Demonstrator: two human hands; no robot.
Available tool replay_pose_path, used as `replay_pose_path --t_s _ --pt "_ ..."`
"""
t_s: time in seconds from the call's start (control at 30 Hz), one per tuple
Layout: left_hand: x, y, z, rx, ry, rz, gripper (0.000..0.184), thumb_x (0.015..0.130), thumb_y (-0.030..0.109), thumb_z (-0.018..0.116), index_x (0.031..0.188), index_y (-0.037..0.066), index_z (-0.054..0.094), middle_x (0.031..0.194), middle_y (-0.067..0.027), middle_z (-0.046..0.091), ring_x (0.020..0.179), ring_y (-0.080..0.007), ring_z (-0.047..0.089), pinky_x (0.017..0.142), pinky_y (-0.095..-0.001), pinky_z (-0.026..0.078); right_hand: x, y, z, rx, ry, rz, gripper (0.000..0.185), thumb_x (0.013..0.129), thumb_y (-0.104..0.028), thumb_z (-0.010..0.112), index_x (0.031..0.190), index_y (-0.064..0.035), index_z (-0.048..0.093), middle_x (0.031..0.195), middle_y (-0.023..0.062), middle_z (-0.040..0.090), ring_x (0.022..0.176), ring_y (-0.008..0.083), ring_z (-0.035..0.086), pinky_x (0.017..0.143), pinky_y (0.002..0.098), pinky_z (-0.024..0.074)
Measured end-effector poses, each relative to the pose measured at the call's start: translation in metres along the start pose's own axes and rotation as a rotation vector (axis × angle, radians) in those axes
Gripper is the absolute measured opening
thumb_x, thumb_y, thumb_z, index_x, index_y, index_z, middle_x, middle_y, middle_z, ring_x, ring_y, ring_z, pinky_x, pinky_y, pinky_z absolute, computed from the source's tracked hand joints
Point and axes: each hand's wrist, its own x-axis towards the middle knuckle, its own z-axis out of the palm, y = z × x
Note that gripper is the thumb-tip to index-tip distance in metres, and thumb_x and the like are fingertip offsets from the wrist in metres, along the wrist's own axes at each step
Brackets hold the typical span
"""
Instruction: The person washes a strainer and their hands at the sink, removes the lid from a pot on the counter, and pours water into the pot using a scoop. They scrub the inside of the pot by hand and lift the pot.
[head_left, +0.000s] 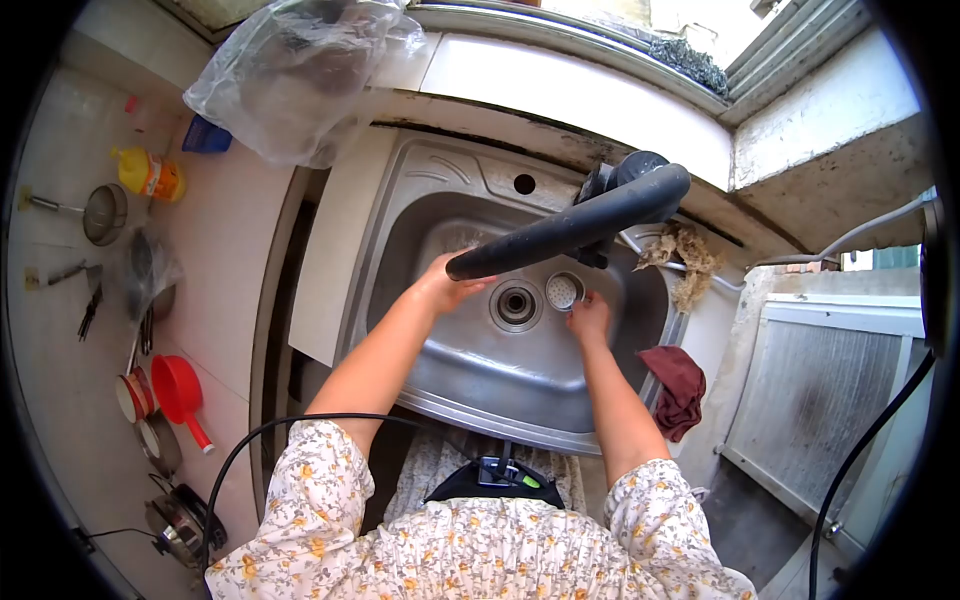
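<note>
A metal sink (480, 365) lies below me, with a round drain (516, 305) in its floor. Just right of the drain, my right hand (590, 318) is closed on the edge of a small round strainer (563, 291) with a perforated face. My left hand (452, 285) is left of the drain, at the end of a thick black faucet spout (570, 222). The spout hides part of that hand, so whether it grips the spout is unclear.
A dark red cloth (677, 392) lies on the sink's right edge, below some tan fibrous scraps (688, 262). A clear plastic bag (290, 85) is at the upper left. A red ladle (178, 392) and a yellow bottle (148, 175) are far left.
</note>
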Motion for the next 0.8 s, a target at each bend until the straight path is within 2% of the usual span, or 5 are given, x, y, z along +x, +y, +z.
replay_pose_path --t_s 0.1,0.4,0.63,0.73,0.8 --pt "0.001 0.001 -0.016 -0.066 0.012 0.031 0.027 0.087 0.026 0.049 0.103 0.005 0.053 0.101 -0.0076 0.058 0.092 -0.0199 0.056 0.085 -0.0342 0.043 0.001 0.001 0.006 0.038 0.004 -0.007 0.029 0.069 -0.008 0.054 0.096 0.0002 0.058 0.063 0.0119 0.061 0.059 0.0243 0.062 0.060 0.0363 0.0474" --pt "-0.005 0.001 -0.001 -0.044 -0.061 -0.014 0.024 0.082 0.017 0.056 0.100 0.001 0.055 0.100 -0.0100 0.058 0.091 -0.0201 0.056 0.087 -0.0316 0.043 0.006 0.015 0.014 -0.158 -0.075 -0.055 0.026 0.066 -0.009 0.056 0.092 -0.0027 0.060 0.080 0.0190 0.062 0.077 0.0337 0.060 0.069 0.0398 0.0467" --pt "-0.013 0.007 0.001 -0.008 -0.002 0.006 0.024 0.085 0.021 0.052 0.100 0.003 0.056 0.100 -0.0076 0.058 0.094 -0.0173 0.056 0.086 -0.0300 0.043 -0.028 -0.024 0.046 -0.407 -0.179 -0.217 0.025 0.068 -0.009 0.055 0.092 -0.0036 0.060 0.084 0.0198 0.062 0.082 0.0356 0.059 0.074 0.0421 0.0459" --pt "-0.019 0.005 -0.006 0.022 0.016 0.012 0.026 0.087 0.023 0.048 0.101 0.003 0.056 0.102 -0.0071 0.058 0.094 -0.0162 0.056 0.086 -0.0293 0.042 -0.036 -0.021 0.058 -0.437 -0.156 -0.173 0.023 0.072 -0.012 0.054 0.094 -0.0054 0.059 0.086 0.0175 0.062 0.086 0.0336 0.059 0.075 0.0427 0.0459" --pt "-0.020 0.002 -0.008 0.103 -0.022 0.013 0.038 0.087 0.033 0.050 0.105 -0.001 0.054 0.106 -0.0139 0.057 0.097 -0.0211 0.056 0.086 -0.0294 0.044 -0.042 -0.020 0.055 -0.458 -0.139 -0.150 0.022 0.075 -0.013 0.054 0.095 -0.0064 0.059 0.088 0.0164 0.062 0.088 0.0326 0.059 0.075 0.0430 0.0459"
